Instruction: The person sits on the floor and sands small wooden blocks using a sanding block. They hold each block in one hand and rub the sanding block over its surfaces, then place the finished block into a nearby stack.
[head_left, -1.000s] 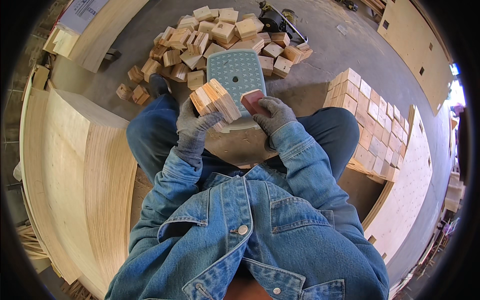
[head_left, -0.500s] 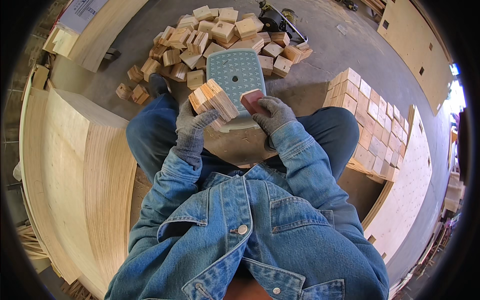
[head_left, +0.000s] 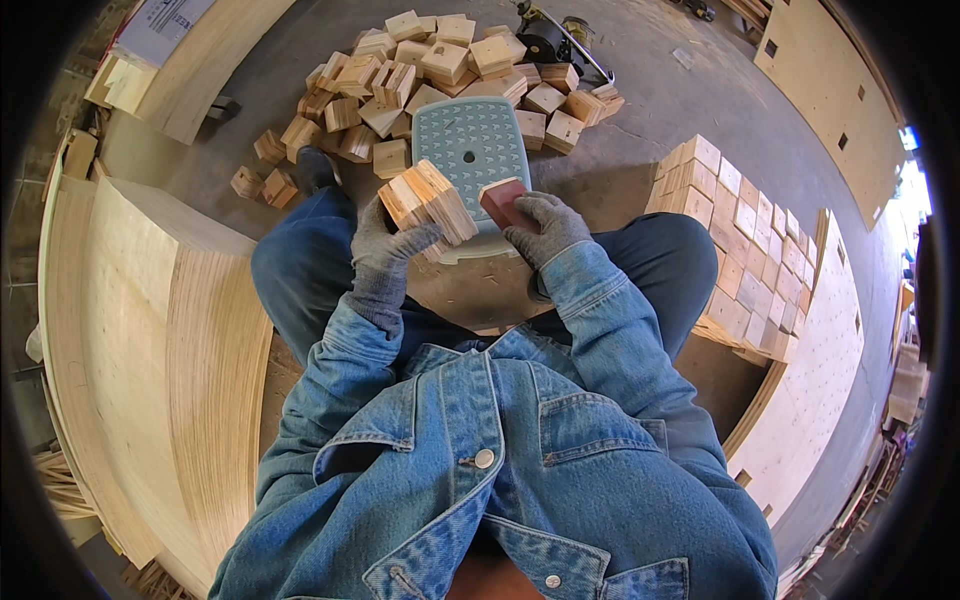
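My left hand (head_left: 381, 246), in a grey knit glove, is closed around a layered plywood block (head_left: 425, 200), holding it tilted above the near edge of a pale blue-green plastic stool (head_left: 468, 140). My right hand (head_left: 550, 229), gloved the same way, grips a reddish-brown sanding block (head_left: 503, 204) by its right end. A narrow gap separates the sanding block from the plywood block. Both are held between my knees, and the gloves cover parts of them.
Loose wooden blocks (head_left: 445, 62) lie heaped beyond the stool, near a dark tool (head_left: 546, 40). At right, blocks stand in a neat stack (head_left: 752, 255). Plywood sheets (head_left: 210, 380) rise close on the left; another perforated panel (head_left: 815, 390) lies at right.
The plywood block has turned slightly in my left hand. My right hand and the sanding block have hardly moved.
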